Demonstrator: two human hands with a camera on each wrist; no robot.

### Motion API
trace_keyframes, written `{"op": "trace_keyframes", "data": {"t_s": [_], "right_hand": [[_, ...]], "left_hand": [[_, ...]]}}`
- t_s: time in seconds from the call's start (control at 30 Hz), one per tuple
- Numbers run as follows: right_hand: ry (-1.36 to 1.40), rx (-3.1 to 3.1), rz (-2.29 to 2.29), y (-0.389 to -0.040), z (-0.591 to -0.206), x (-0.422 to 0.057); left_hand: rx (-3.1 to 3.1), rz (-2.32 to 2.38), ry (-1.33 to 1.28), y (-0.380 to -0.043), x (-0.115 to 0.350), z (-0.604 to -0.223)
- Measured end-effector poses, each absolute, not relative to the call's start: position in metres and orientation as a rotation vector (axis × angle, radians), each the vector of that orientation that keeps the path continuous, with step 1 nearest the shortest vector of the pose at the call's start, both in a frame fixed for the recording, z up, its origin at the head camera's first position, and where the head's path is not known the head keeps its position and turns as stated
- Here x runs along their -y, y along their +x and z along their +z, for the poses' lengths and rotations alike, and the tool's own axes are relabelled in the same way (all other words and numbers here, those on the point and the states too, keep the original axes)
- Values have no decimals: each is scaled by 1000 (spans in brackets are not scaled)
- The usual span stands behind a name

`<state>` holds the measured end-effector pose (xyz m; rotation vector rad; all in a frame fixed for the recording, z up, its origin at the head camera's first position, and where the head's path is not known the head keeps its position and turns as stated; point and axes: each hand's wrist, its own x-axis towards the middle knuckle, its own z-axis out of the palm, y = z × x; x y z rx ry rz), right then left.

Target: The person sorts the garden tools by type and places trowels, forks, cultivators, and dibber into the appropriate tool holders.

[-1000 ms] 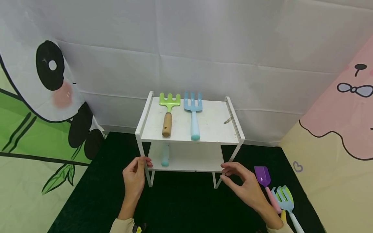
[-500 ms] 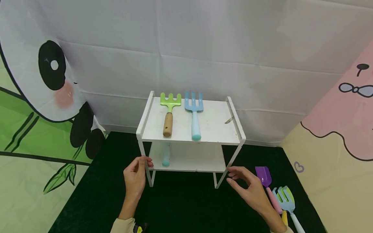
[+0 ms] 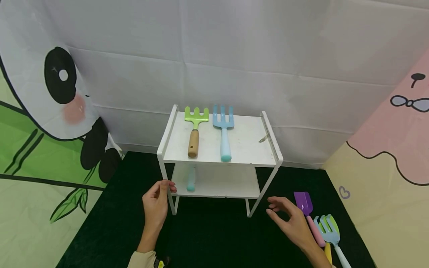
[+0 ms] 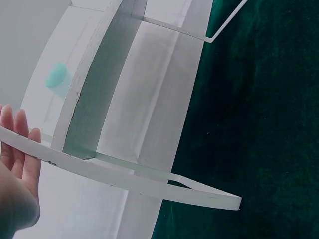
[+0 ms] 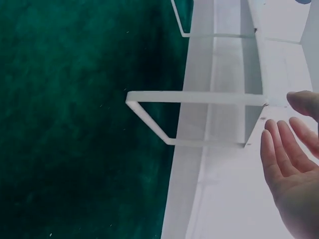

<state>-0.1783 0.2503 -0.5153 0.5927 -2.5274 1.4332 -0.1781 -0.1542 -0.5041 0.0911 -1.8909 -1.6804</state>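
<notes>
A small white two-tier shelf [image 3: 249, 136] stands in front of me. On its top board lie a green hand fork [image 3: 193, 132] with a wooden handle and a light blue hand fork [image 3: 223, 134]. A pale blue handle [image 3: 191, 180] shows on the lower board, its other end hidden under the top. My left hand [image 3: 155, 201] grips the shelf's front left leg; in the left wrist view its fingers [image 4: 32, 154] lie behind the white bar. My right hand [image 3: 289, 221] hovers beside the front right leg, apart from it, fingers loosely bent and holding nothing.
Right of my right hand, a purple shovel [image 3: 303, 203] with a pink handle lies on the dark green cloth [image 3: 214, 238]. Beside it, another light blue fork [image 3: 330, 234] overlaps a green tool with a yellow handle. A white sheet [image 3: 234, 56] hangs behind the shelf.
My right hand has let go of the front right leg and moved right and slightly down, away from the shelf. The left hand keeps its hold on the left leg.
</notes>
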Motion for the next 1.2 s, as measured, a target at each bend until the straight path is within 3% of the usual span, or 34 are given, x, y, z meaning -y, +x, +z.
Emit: {"op": "trace_keyframes", "data": {"t_s": [1.03,1.2], "right_hand": [[415,2652,1245,-183,-558,-292],[394,2671,1234,-183,-562,-302]], "left_hand": [[1891,-1697,79,-178,154,-504],[1905,-1695,111,-169,145,-482]]}}
